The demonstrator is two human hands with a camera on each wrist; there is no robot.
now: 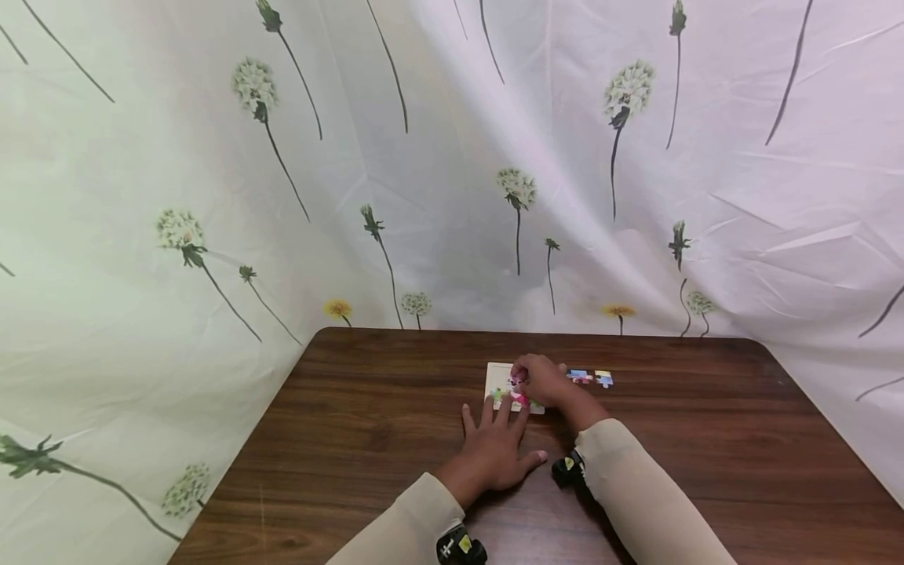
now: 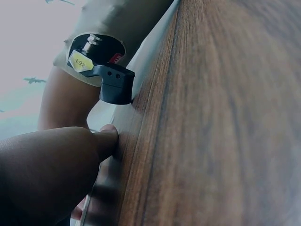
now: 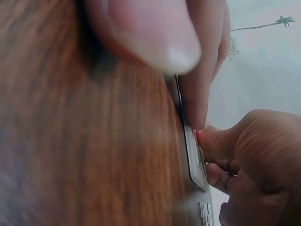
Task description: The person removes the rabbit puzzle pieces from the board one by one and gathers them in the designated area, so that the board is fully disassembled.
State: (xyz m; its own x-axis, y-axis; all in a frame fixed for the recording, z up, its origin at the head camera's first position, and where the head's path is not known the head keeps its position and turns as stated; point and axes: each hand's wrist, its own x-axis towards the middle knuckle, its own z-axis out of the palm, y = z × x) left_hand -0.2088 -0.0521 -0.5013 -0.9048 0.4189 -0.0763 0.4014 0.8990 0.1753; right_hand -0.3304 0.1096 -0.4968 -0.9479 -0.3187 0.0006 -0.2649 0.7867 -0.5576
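A small jigsaw puzzle board (image 1: 498,372) with a pale frame and colourful pieces lies near the table's far side. My left hand (image 1: 492,455) is spread flat, its fingertips resting on the board's near edge. Over the board's right part, my right hand (image 1: 542,380) has curled fingers and pinches a pink puzzle piece (image 1: 519,378) at the board's surface. The right wrist view shows the right hand's thumb and fingers (image 3: 218,141) low against the board, mostly covering the piece. Beside the right hand lie loose puzzle pieces (image 1: 579,377), one (image 1: 603,379) farther right.
The brown wooden table (image 1: 367,439) has rounded far corners and meets a hanging white cloth (image 1: 452,235) printed with dandelions. Black wrist cameras (image 1: 459,545) are strapped on both sleeves. The right forearm (image 1: 643,494) extends in from the near right.
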